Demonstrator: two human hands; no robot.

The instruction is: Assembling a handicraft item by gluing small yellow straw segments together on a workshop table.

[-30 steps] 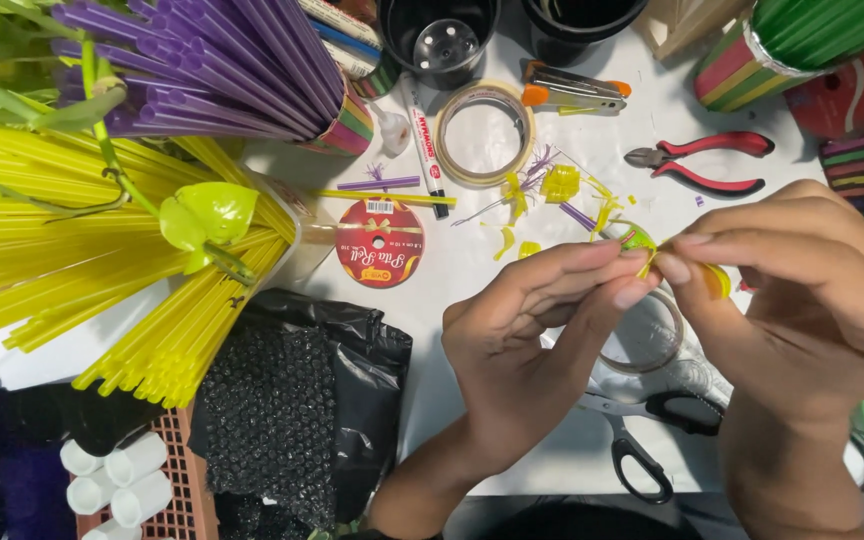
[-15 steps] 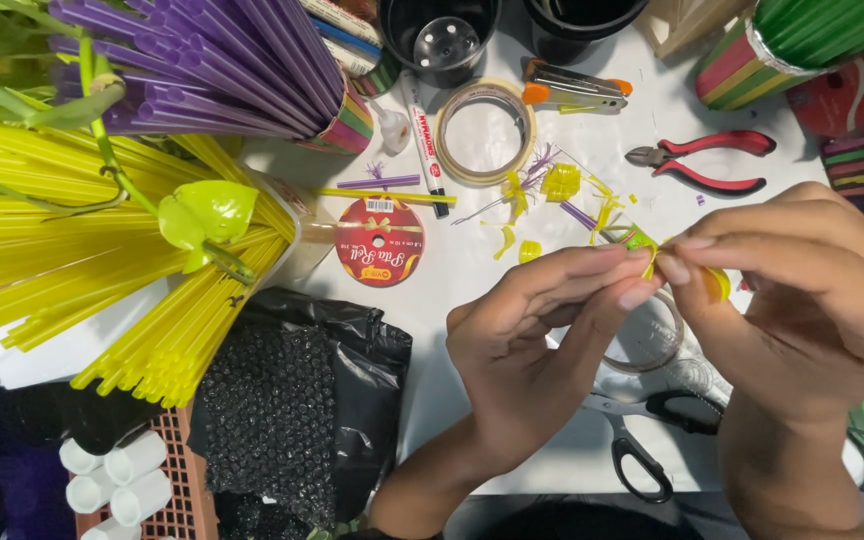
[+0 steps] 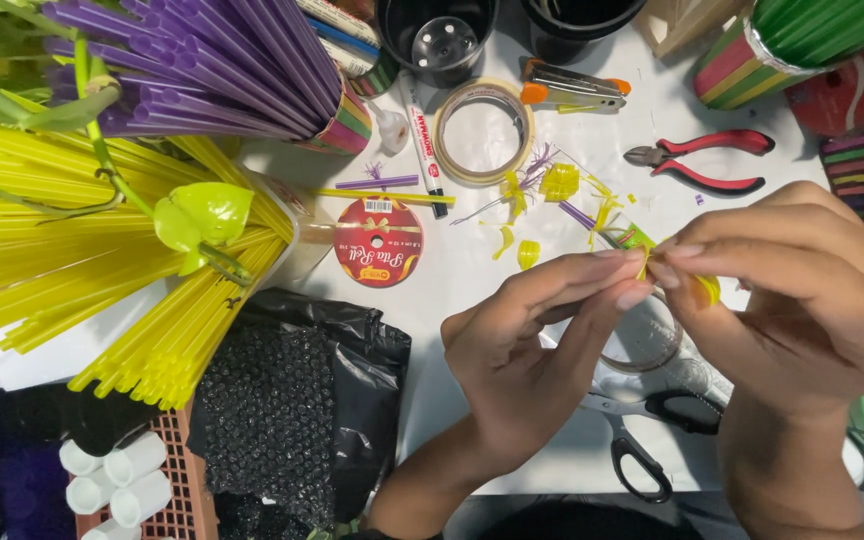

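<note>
Your left hand and right hand meet above the white table, fingertips pinched narrow on a small yellow straw piece. Its lie is mostly hidden. Open room is tight: scissors lie below, red pliers above, yellow straws crowd the left.

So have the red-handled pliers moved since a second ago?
No. The red-handled pliers lie in the same spot, right of the tape roll.
</note>
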